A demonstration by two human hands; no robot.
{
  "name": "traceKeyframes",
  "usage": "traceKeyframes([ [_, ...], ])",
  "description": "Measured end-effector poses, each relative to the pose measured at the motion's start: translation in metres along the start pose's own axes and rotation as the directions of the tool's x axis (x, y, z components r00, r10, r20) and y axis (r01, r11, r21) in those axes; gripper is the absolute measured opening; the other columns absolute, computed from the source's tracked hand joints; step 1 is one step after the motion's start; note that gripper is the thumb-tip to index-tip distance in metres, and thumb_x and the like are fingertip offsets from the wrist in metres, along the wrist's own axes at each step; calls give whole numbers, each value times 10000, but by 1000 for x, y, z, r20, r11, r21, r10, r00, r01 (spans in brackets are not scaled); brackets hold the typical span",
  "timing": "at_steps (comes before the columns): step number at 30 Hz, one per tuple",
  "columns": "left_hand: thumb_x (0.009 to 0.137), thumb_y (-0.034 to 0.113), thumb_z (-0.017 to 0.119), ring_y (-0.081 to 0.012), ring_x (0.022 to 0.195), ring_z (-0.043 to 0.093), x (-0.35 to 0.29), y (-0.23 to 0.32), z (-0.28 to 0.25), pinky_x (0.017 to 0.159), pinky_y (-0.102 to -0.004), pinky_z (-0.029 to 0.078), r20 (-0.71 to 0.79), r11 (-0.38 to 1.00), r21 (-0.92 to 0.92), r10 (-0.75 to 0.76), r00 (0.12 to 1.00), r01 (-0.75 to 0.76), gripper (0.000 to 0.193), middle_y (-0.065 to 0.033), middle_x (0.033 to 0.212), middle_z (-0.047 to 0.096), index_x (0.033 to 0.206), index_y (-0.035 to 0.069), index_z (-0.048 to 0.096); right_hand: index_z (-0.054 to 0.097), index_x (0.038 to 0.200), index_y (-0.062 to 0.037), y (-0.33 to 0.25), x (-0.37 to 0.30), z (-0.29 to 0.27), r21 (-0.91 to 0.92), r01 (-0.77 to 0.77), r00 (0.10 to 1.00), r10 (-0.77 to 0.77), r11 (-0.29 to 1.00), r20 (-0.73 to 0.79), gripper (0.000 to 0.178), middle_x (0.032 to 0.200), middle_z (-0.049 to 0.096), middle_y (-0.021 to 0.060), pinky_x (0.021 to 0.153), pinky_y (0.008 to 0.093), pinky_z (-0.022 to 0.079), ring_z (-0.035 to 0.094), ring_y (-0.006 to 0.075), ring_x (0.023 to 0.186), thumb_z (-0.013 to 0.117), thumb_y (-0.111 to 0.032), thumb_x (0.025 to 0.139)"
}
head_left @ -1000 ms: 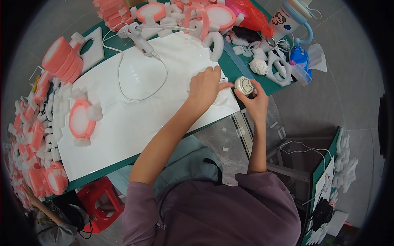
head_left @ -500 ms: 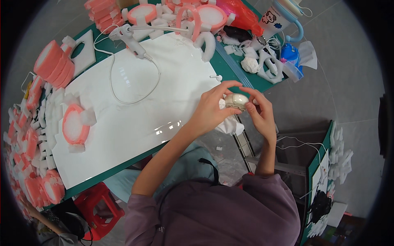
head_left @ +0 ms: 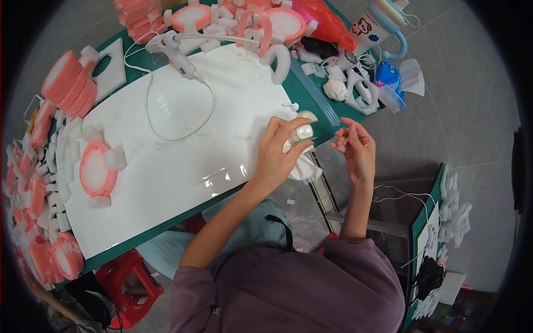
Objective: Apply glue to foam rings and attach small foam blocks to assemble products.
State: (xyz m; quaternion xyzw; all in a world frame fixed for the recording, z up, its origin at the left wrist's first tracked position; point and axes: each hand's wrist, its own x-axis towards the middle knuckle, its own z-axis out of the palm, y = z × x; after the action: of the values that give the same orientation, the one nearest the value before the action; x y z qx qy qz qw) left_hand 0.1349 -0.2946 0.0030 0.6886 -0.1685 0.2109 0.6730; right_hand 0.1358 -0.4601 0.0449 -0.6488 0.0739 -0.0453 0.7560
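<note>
My left hand (head_left: 276, 152) grips a small cream-coloured earbud case (head_left: 304, 132) beside the table's right edge. Its lid stands open and a pale inside shows. Below the case, a crumpled white tissue (head_left: 303, 169) hangs next to my left fingers. My right hand (head_left: 357, 150) is raised a little to the right of the case, apart from it. Its fingers are curled and pinched together; whatever is between the tips is too small to make out. A white earbud (head_left: 291, 106) lies on the white board just beyond my left hand.
A white glue gun (head_left: 176, 55) with a looped cable rests on the white board (head_left: 166, 188). Pink-and-white foam rings (head_left: 97, 169) and foam pieces crowd the left and far sides. A handled cup (head_left: 375, 28) stands far right. A red stool (head_left: 130, 288) is below the table.
The case has been opened and turned in my left hand, which moved slightly left. My right hand has come away from the case to the right, its fingers now pinched.
</note>
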Motion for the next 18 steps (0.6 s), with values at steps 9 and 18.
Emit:
traceKeyframes([
  [9, 646, 38, 683, -198, 705, 483, -1, -2, 7, 610, -285, 398, -101, 995, 86, -46, 994, 55, 377, -72, 808, 463, 995, 85, 547, 538, 1031, 22, -2, 5, 4, -64, -93, 969, 105, 994, 225, 254, 885, 593, 126, 617, 203, 471, 565, 109, 657, 551, -123, 824],
  [18, 616, 8, 704, -220, 774, 526, -7, -8, 5, 653, -286, 433, -196, 990, 36, 142, 970, -137, 467, -100, 873, 506, 1023, 78, 487, 503, 891, 29, -10, -16, 38, -71, 259, 959, -248, 963, 135, 101, 947, 591, 140, 730, 236, 470, 566, 147, 857, 537, -22, 811],
])
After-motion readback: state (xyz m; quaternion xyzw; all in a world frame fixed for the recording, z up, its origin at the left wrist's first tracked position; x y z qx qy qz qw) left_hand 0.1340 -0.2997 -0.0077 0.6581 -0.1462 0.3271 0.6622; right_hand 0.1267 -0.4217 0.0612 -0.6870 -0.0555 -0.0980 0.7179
